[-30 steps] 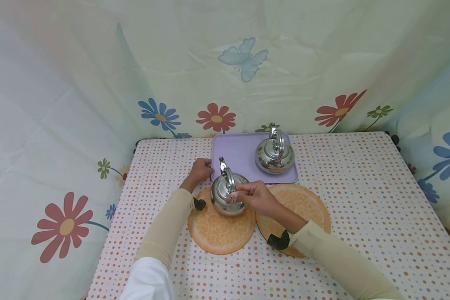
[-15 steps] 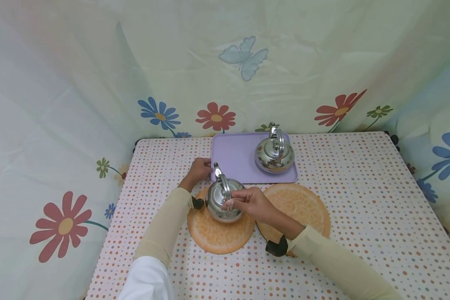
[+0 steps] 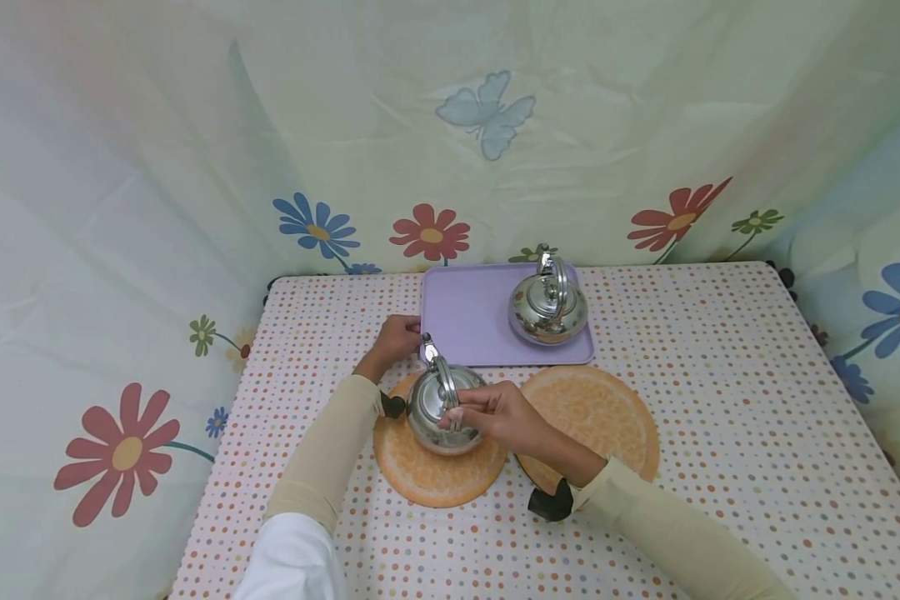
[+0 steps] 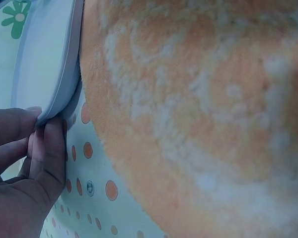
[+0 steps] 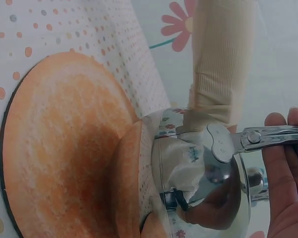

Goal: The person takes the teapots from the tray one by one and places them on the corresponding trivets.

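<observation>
In the head view my right hand (image 3: 512, 417) grips the handle of a shiny steel kettle (image 3: 431, 425), its spout pointing away to the left. The kettle hangs or stands over the left orange-slice placemat (image 3: 435, 485); whether its base touches the mat I cannot tell. The right wrist view shows the fingers (image 5: 280, 171) under the kettle's handle (image 5: 268, 138). My left hand (image 3: 397, 337) is at the left edge of a lilac tray (image 3: 461, 312). Close up in the left wrist view, thumb and fingers pinch the tray's rim (image 4: 64, 94).
A second steel kettle (image 3: 547, 312) stands on the right side of the tray. Another orange-slice placemat (image 3: 600, 408) lies to the right, partly under my right forearm. The dotted tablecloth (image 3: 727, 392) reaches back to a flowered curtain (image 3: 570, 167).
My right hand has brought the kettle toward me, slightly left and off the tray's front corner, over the left placemat. The left hand has stayed at the tray's edge.
</observation>
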A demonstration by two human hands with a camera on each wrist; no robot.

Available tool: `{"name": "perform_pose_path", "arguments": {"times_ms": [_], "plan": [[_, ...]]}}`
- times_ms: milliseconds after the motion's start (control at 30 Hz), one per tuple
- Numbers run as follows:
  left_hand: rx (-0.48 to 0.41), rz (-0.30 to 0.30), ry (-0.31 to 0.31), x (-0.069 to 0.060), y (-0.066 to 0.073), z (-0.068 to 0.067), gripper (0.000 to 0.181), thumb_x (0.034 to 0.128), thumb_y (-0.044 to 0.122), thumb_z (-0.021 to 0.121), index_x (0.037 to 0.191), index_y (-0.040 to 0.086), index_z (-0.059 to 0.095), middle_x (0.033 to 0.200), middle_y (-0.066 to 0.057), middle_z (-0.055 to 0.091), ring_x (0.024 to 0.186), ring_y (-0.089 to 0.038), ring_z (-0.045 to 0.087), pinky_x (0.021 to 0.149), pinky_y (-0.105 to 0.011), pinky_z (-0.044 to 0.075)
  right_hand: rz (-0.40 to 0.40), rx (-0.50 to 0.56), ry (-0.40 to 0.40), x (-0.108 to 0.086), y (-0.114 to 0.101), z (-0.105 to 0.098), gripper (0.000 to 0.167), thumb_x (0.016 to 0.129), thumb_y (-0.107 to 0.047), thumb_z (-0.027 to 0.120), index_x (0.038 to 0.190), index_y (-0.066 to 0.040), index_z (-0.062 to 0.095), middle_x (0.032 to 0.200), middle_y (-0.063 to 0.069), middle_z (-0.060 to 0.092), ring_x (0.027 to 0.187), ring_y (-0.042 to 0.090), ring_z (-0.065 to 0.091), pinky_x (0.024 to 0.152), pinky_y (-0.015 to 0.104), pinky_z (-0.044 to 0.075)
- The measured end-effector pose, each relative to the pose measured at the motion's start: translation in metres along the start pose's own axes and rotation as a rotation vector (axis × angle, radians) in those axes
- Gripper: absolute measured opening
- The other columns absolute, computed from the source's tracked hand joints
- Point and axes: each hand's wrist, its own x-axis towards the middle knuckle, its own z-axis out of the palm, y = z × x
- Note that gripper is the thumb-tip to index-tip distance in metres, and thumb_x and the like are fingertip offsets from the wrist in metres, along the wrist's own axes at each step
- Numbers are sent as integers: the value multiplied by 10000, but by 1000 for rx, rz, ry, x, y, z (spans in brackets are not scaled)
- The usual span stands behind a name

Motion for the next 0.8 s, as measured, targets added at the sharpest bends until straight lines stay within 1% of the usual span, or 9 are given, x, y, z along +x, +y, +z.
{"name": "perform_pose_path", "arguments": {"times_ms": [167,367,467,533,633,733,800], "plan": [[-8,7,-3,-1,0,0,499,842,-29,586,1339,13,571,952,-112,654,776,-175,604,681,-256,524,4,13,-5,-1,0,1,309,948,45,563,1210,208,548,959,186,711,947,277,685,807,348,548],[-22,17,11,-2,0,1,475,857,-29,594,1330,1,574,944,-113,638,802,-181,617,721,-268,543,24,34,-8,-4,4,3,306,947,38,569,1204,203,555,960,190,709,947,287,685,809,353,547],[-39,20,15,-1,-1,1,463,868,-29,604,1329,-6,572,944,-117,631,816,-187,626,740,-274,549,31,24,-9,-5,6,4,294,949,25,575,1189,194,575,952,172,715,947,290,683,800,356,551],[-47,18,12,-1,-2,1,459,874,-25,609,1331,-6,570,944,-117,630,823,-188,630,746,-275,550,33,16,-8,-6,6,5,286,950,17,577,1179,189,586,947,164,718,944,278,685,792,354,554],[-53,14,8,0,-2,2,459,880,-19,618,1335,-5,566,951,-117,630,835,-190,634,751,-279,551,26,-2,-6,-6,7,5,260,954,12,575,1150,180,610,940,167,718,931,205,688,782,314,556],[-55,9,4,1,-2,2,460,880,-17,625,1335,-6,565,959,-118,635,850,-199,643,757,-279,551,28,-2,-6,-8,8,6,263,955,13,573,1159,175,608,943,169,718,937,217,688,790,317,554],[-48,6,9,0,-1,3,453,879,-13,630,1328,-7,571,964,-118,640,859,-202,642,766,-283,549,28,2,-10,-9,7,7,271,955,17,571,1170,180,598,946,171,717,940,256,687,795,344,554]]}}
